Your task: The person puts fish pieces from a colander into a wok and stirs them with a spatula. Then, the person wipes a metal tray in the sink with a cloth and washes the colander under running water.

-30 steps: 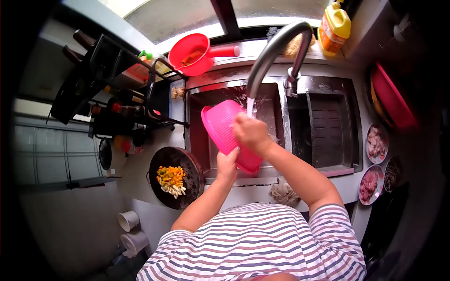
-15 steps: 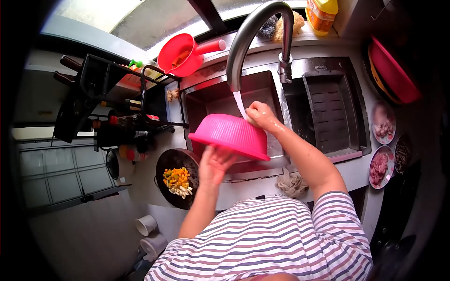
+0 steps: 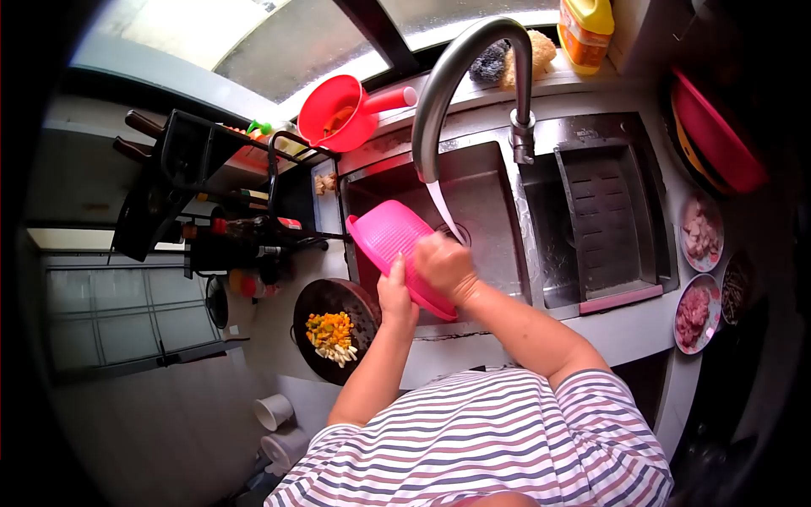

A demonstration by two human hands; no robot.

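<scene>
A bright pink plastic basin (image 3: 390,232) is tilted on its side over the left sink bowl, its ribbed outside turned toward the tap. My left hand (image 3: 395,297) grips it near the rim, thumb on the outer wall and fingers hidden behind. Closed in a fist, my right hand (image 3: 445,265) presses against the basin's outside; whatever it may hold is hidden. Water (image 3: 443,207) runs from the curved metal tap (image 3: 427,127) just beyond my right hand into the left sink bowl (image 3: 481,190).
A dark pan (image 3: 317,353) with diced vegetables stands left of the sink. Behind it is a black rack (image 3: 198,160) with knives and bottles. A red dipper (image 3: 342,118) sits at the back. Plates of raw meat (image 3: 694,317) stand at the right edge.
The basin has swung from nearly level to steeply tilted. My left hand has closed on its wall from an open position beneath. My right hand has moved down and left across the basin.
</scene>
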